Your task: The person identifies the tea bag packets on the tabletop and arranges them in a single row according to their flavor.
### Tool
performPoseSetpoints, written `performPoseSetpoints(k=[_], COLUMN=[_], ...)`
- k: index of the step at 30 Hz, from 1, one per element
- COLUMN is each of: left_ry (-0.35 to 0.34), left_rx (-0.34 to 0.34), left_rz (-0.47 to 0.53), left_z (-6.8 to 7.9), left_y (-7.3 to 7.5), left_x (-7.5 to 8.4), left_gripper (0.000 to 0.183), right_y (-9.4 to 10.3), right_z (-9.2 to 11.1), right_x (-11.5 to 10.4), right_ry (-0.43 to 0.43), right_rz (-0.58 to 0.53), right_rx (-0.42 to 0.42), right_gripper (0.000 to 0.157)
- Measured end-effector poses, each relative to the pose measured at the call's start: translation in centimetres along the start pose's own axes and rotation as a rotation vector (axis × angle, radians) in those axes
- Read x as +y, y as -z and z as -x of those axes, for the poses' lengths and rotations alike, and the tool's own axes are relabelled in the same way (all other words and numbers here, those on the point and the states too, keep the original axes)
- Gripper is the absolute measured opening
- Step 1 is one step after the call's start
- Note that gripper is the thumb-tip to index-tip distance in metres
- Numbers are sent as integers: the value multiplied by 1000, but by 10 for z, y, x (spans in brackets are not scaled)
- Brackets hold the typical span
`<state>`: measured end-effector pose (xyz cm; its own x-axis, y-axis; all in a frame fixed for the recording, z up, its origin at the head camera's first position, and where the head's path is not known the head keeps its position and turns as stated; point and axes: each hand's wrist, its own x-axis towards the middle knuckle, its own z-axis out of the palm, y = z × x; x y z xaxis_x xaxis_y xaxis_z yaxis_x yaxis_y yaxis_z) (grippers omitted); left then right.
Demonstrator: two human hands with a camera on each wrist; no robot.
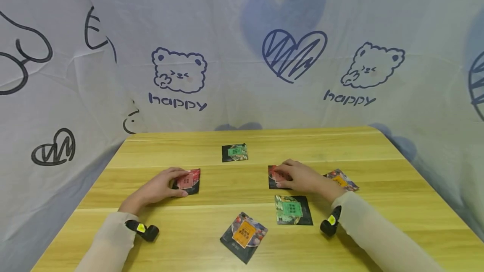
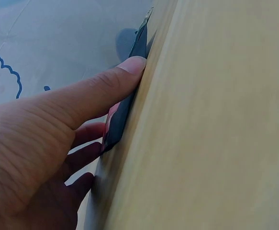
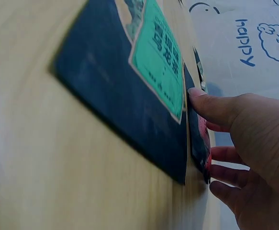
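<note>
My left hand point(image 1: 160, 186) grips a flat red-and-black packet point(image 1: 194, 179) on the left of the table. In the left wrist view its thumb presses one edge of that packet point(image 2: 121, 117), with the other fingers along the far side. On the right, my right hand point(image 1: 302, 177) holds a second red-and-black packet point(image 1: 272, 181), thumb on its near edge and fingers over the top. Just in front of it lies a packet with a green label point(image 1: 292, 210), large in the right wrist view. Part of each red packet is hidden beneath the fingers.
An orange-labelled packet point(image 1: 243, 237) lies at the table's front middle. Another orange-labelled packet point(image 1: 343, 181) sits beyond the right wrist, partly covered by it. Farther back is a second green-labelled packet point(image 1: 235, 153). A printed cloth point(image 1: 234, 53) hangs behind the wooden table point(image 1: 151, 154).
</note>
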<state>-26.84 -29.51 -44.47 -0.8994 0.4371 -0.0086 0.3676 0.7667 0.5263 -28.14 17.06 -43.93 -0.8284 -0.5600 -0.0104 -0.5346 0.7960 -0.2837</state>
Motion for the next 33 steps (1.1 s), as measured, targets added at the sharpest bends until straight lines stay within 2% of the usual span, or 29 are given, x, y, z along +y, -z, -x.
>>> performPoseSetpoints(k=[10,19,26,33], left_ry=[-9,-20,-26,-20], left_rx=[-10,-25,-24,-26], left_rz=[17,46,40,19], left_z=[-2,-2,0,1], left_y=[0,-1,-2,0], left_x=[-6,-4,-6,-4], left_gripper=[78,77,77,79], right_y=[-1,-7,-10,-11], right_z=[-5,-13,-22,-29], right_x=[-15,-32,-46,-60], right_ry=[4,33,67,56], right_rz=[-3,-22,-7,-4], right_rx=[-5,-20,-23,-51], right_gripper=[52,52,51,54])
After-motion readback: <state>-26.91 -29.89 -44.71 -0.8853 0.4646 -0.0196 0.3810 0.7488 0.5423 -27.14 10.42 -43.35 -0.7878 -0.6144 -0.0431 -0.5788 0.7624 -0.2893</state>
